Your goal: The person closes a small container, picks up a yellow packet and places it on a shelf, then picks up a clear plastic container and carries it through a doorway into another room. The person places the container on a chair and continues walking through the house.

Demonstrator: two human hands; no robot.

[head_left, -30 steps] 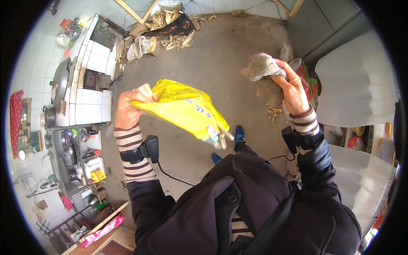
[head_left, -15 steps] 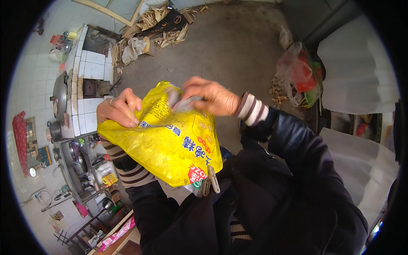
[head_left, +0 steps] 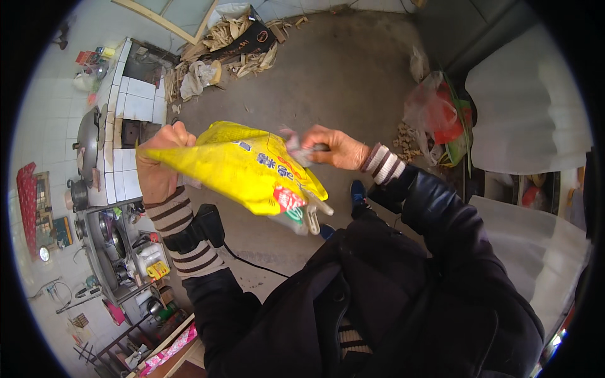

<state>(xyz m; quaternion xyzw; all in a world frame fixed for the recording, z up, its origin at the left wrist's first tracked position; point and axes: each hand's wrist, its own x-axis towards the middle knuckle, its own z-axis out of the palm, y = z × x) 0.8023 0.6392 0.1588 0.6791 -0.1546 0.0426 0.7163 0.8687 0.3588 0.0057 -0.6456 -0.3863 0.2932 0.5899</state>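
A yellow plastic bag [head_left: 227, 167] with printed lettering hangs stretched out in front of me. My left hand [head_left: 167, 148] is closed around its left end. Beside the bag's right end, my right hand [head_left: 338, 148] pinches a crumpled greyish cloth [head_left: 299, 150], which touches or nearly touches the yellow plastic. Pale clips like clothes pegs [head_left: 313, 217] dangle from the bag's lower right corner. A black device with a cord [head_left: 209, 225] shows at my left wrist. Whether anything is inside the bag is hidden.
A white-tiled stove [head_left: 135, 97] with a dark pot [head_left: 92, 138] stands at left. Dry husks [head_left: 227, 33] lie heaped at the far wall. Plastic bags [head_left: 435, 113] sit on the floor at right. A metal shelf [head_left: 110, 252] with kitchenware is at lower left.
The bag has tilted and folded flatter, its lower edge rising away from my body. My left hand has turned and tightened on its end. My right hand has moved right with the cloth.
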